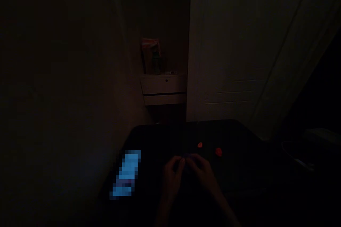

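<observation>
The room is very dark. My left hand (173, 175) and my right hand (203, 173) meet over a dark table (234, 181), fingertips curled together around something small that I cannot make out. Two small orange-red pieces lie just beyond them: one orange piece (200, 145) and a red piece (218, 152) to its right. A glowing blue screen (126, 174) lies on the table to the left of my left hand.
A small pale drawer unit (163, 90) stands against the far wall with a packet and a green bottle (156, 60) on top. A pale door (239, 49) fills the right. Faint objects lie at the far right (306, 149).
</observation>
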`<action>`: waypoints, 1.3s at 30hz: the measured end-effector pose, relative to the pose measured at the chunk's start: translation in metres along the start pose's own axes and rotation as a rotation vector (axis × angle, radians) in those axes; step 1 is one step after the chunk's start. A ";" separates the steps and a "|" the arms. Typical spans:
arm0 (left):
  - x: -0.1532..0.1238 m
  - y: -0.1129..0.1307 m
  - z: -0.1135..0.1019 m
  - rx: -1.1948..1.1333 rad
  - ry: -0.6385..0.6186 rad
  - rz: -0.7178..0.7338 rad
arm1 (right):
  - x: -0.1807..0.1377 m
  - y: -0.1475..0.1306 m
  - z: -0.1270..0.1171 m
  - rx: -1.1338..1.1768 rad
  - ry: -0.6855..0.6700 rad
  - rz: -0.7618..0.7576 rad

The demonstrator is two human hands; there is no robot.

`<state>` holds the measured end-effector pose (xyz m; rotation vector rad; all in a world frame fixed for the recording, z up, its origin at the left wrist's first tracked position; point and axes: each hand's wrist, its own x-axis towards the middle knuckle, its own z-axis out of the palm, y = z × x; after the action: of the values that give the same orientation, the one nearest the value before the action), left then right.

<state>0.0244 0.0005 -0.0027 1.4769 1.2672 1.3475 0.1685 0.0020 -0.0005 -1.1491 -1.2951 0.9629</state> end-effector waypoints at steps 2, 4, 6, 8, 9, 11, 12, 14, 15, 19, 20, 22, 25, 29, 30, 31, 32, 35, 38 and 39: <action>0.001 -0.002 0.001 -0.025 0.004 -0.010 | 0.001 0.000 0.000 0.005 -0.015 0.008; 0.002 -0.004 0.001 -0.060 0.005 -0.040 | 0.001 0.001 0.000 0.013 -0.025 0.003; 0.003 -0.005 0.002 -0.085 -0.011 -0.057 | 0.001 0.003 0.000 0.022 -0.018 -0.035; 0.003 -0.005 0.002 -0.094 -0.012 -0.053 | 0.001 0.004 0.001 0.022 -0.017 -0.080; 0.003 -0.005 0.002 -0.093 -0.010 -0.048 | 0.000 0.004 0.001 0.015 -0.020 -0.096; 0.003 -0.005 0.002 -0.083 -0.003 -0.055 | 0.000 0.004 0.000 -0.001 -0.027 -0.101; 0.003 -0.004 0.002 -0.081 0.000 -0.062 | 0.000 0.004 0.000 -0.001 -0.026 -0.088; 0.003 -0.005 0.002 -0.079 -0.001 -0.062 | 0.000 0.003 0.000 0.006 -0.019 -0.062; 0.003 -0.005 0.001 -0.078 -0.004 -0.053 | 0.000 0.003 0.000 0.007 -0.020 -0.055; 0.004 -0.008 -0.001 -0.035 -0.013 -0.029 | -0.001 0.002 0.001 -0.017 -0.031 -0.088; 0.004 -0.008 -0.001 -0.026 -0.013 -0.040 | -0.001 0.003 0.001 -0.020 -0.037 -0.097; 0.004 -0.009 -0.002 -0.024 -0.028 -0.063 | 0.000 0.004 0.000 -0.012 -0.052 -0.101; 0.004 -0.010 -0.002 -0.068 -0.056 -0.070 | 0.001 0.008 0.000 0.021 -0.070 -0.079; 0.005 -0.010 -0.005 -0.066 -0.075 -0.035 | 0.004 0.013 0.003 0.043 -0.047 -0.052; 0.005 -0.009 -0.005 -0.054 -0.081 -0.028 | 0.004 0.014 0.005 0.039 -0.029 -0.046; 0.005 -0.009 -0.005 -0.050 -0.084 -0.024 | 0.004 0.014 0.006 0.034 -0.006 -0.042; 0.005 -0.009 -0.005 -0.049 -0.085 -0.024 | 0.004 0.014 0.007 0.030 0.019 -0.039; 0.004 -0.009 -0.002 0.004 -0.055 -0.041 | 0.004 0.012 0.008 0.025 0.087 -0.039; 0.003 -0.010 0.001 0.070 -0.051 -0.051 | 0.003 0.008 0.006 0.032 0.101 -0.045; 0.003 -0.011 0.001 0.058 -0.060 -0.049 | 0.003 0.007 0.006 0.038 0.088 -0.049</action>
<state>0.0233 0.0059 -0.0122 1.5051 1.3055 1.2345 0.1638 0.0071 -0.0075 -1.1132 -1.2237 0.8881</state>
